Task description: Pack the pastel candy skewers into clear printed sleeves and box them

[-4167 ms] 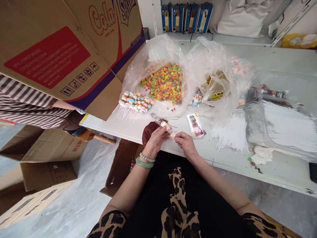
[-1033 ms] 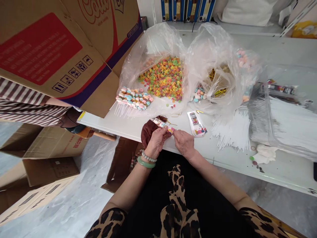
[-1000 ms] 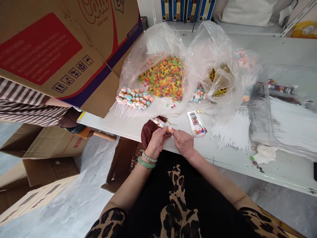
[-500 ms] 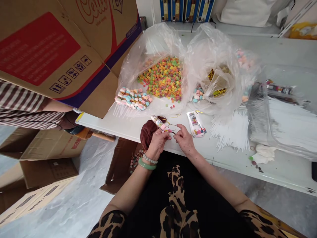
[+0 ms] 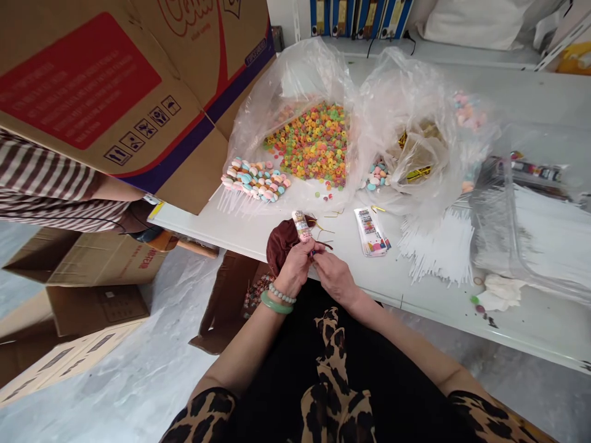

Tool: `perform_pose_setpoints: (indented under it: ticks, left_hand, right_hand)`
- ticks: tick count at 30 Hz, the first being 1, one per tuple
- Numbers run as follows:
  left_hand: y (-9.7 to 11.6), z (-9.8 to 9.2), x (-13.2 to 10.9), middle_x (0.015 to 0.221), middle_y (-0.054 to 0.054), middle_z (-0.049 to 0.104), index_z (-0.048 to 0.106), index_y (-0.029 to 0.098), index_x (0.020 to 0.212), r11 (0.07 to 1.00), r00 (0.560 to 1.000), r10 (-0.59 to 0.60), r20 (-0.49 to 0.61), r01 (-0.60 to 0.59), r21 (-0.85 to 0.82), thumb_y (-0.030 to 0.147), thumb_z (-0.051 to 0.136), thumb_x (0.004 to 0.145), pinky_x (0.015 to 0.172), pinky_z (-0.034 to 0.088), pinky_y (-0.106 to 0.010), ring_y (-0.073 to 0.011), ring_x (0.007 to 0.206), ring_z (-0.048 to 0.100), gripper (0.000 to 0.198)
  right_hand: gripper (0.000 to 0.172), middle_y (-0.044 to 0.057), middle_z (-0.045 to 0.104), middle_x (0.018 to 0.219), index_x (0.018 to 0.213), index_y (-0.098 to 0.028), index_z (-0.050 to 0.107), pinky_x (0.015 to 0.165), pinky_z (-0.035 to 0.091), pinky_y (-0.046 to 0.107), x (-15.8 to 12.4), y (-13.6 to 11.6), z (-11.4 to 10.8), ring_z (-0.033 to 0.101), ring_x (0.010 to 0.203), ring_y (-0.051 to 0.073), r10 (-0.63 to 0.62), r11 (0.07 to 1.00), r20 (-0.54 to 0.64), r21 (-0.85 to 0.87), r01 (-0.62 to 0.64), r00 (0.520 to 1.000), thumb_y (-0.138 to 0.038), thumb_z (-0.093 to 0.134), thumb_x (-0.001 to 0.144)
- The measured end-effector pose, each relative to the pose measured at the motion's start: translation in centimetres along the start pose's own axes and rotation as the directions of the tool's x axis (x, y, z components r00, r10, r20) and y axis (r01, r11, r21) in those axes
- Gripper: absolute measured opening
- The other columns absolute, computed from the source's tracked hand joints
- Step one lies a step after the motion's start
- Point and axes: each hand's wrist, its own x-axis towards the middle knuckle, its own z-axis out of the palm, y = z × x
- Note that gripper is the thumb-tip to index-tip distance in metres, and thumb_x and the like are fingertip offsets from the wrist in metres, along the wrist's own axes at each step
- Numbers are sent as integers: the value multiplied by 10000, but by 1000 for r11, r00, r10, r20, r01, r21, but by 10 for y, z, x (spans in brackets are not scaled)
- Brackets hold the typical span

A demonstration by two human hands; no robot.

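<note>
My left hand (image 5: pixel 298 264) is closed around the lower end of a small clear candy bag (image 5: pixel 301 226) with a printed front and pink candy inside. The bag stands upright above the fingers. My right hand (image 5: pixel 335 275) is pinched against the left fingertips, at the bag's gathered end; a small dark blue bit shows there, and the fingers hide the rest. A brown cloth pouch (image 5: pixel 282 244) lies just behind my left hand at the table edge. Thin gold twist ties (image 5: pixel 324 229) lie beyond my fingers. To the right is a stack of printed cards (image 5: pixel 369 231).
Candy lollipops (image 5: pixel 256 180) on white sticks lie before a plastic bag of ring candies (image 5: pixel 316 144). Another plastic bag (image 5: pixel 392 92) holds gold ties. White sticks (image 5: pixel 436 246) and a clear bin (image 5: pixel 512 227) are at right. A carton (image 5: pixel 184 67) leans at left, beside a person's striped sleeve (image 5: pixel 50 166).
My right hand has moved left and down, from apart to touching my left fingers. The candy bag has turned from slanted to nearly upright. The view has shifted slightly.
</note>
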Motion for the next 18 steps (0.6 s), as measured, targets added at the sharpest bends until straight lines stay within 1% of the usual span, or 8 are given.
perform_pose_setpoints:
  ticks: [3,6,9,12,14,16,17,18]
  left_hand:
    - [-3,-4,3,895,-99,677,632,116,611,1000,998,23,61,-23,-9,388,771,656,705,444,-284,-161,776,591,309]
    - [-5,-3,1,891,-79,670,709,125,811,999,994,5,110,1,-52,423,772,664,686,449,-305,-159,723,583,338]
    - [-2,-7,-8,879,-77,669,721,142,896,998,983,-37,182,46,-48,449,765,683,760,463,-335,-191,791,607,377]
    - [3,-20,-21,1099,-119,661,723,135,794,999,942,-48,331,40,32,387,776,696,967,402,-343,-261,1119,563,275]
    - [4,-32,-29,1225,-128,620,716,131,754,997,918,-58,392,31,76,367,767,713,1023,361,-341,-281,1228,496,245]
    - [2,-41,-33,1203,-123,629,689,134,693,996,942,-44,333,17,85,370,759,721,978,391,-334,-263,1166,532,248]
    - [1,-45,-34,1122,-115,654,662,136,650,997,963,-21,269,-1,80,371,761,718,920,419,-322,-236,1067,572,264]
    - [0,-47,-34,998,-98,670,630,140,612,997,979,7,203,-22,73,373,763,714,846,441,-305,-199,937,596,287]
  right_hand:
    - [152,29,649,904,978,-223,623,736,483,314,10,-7,-4,582,779,167,326,876,35,366,-315,945,-314,577,865]
    - [197,-23,609,722,938,-209,603,552,434,245,25,-9,-4,524,578,114,535,471,280,684,-556,797,-361,618,813]
    - [159,-79,451,527,782,-193,516,394,257,177,32,-4,-2,330,398,57,466,-10,586,752,-659,663,-316,607,827]
    - [244,-118,285,471,701,-197,402,353,164,154,23,1,-1,155,345,40,137,-348,838,540,-767,528,-284,518,898]
    - [283,-122,234,463,671,-200,369,342,165,159,14,0,2,122,335,43,-10,-364,903,397,-843,429,-287,455,926]
    - [265,-108,302,467,672,-195,409,350,206,175,7,-4,5,200,335,49,61,-234,916,398,-887,396,-301,469,908]
    - [237,-92,374,486,687,-190,450,367,247,182,5,-8,6,279,354,55,180,-124,884,455,-882,431,-311,500,885]
    - [201,-72,458,531,712,-189,494,401,303,188,5,-12,7,374,402,65,325,7,800,531,-847,504,-320,540,857]
